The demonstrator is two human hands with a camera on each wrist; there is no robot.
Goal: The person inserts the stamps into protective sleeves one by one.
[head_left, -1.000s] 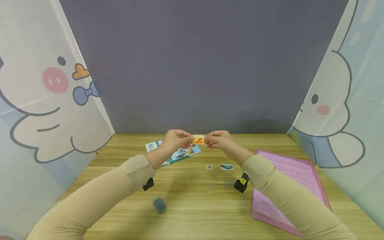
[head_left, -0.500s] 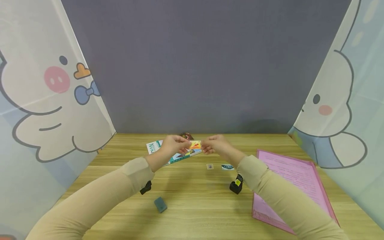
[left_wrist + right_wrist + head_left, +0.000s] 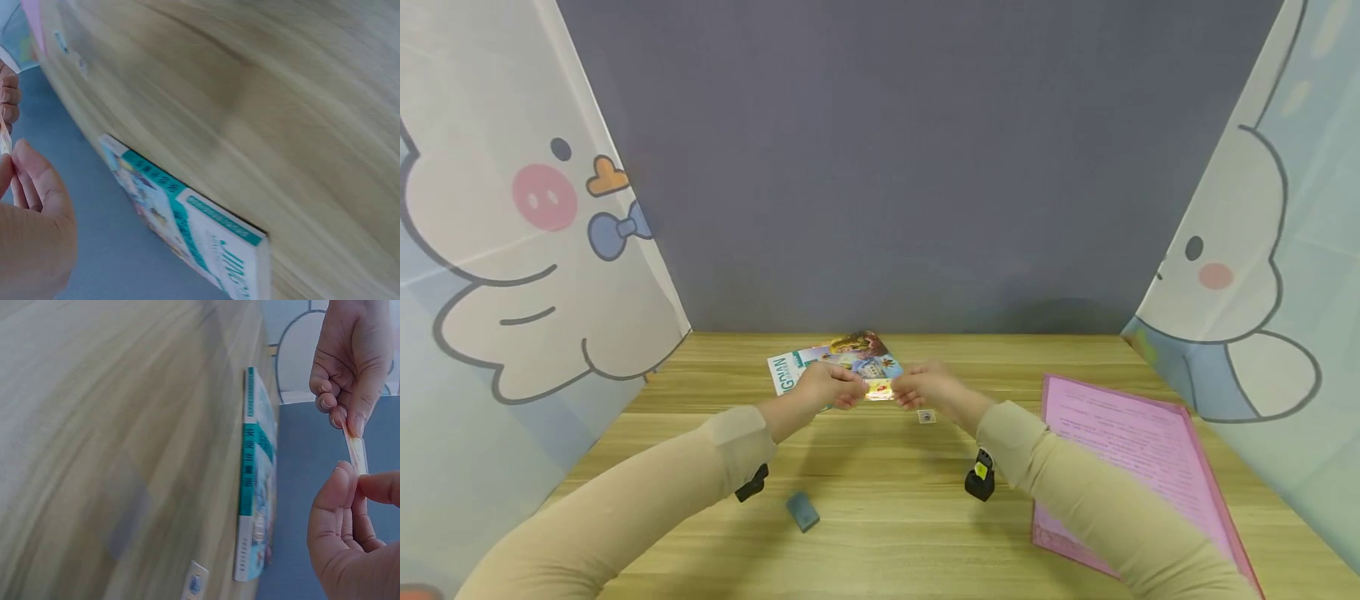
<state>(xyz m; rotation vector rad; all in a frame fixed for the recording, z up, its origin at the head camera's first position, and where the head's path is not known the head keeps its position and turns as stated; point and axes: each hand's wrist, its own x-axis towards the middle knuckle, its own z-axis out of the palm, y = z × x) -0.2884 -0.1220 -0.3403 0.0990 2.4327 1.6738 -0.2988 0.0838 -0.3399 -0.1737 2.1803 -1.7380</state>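
Observation:
Between my two hands a small yellow and orange picture card (image 3: 878, 390) is held by its opposite ends. My left hand (image 3: 823, 390) pinches its left end with thumb and fingers, and my right hand (image 3: 936, 392) pinches the right end. Seen nearly edge-on in the right wrist view, the card (image 3: 357, 453) is thin, with a see-through border. Behind the hands lies a book (image 3: 872, 367) with a colourful cover and green and white lettering, partly covered by the left hand. A small stamp-like picture (image 3: 927, 417) lies on the table just below the right hand.
A pink folder (image 3: 1120, 458) with a printed sheet lies on the right, under the right forearm. A grey-blue block (image 3: 802, 512) sits on the wooden table (image 3: 880, 533) at front left. A small bluish picture (image 3: 60, 41) shows in the left wrist view. A dark panel (image 3: 917, 167) stands behind.
Both hands have come down and towards me, slightly left, with the card stretched between them. More of the book cover shows, while the bluish picture is now hidden behind the right arm.

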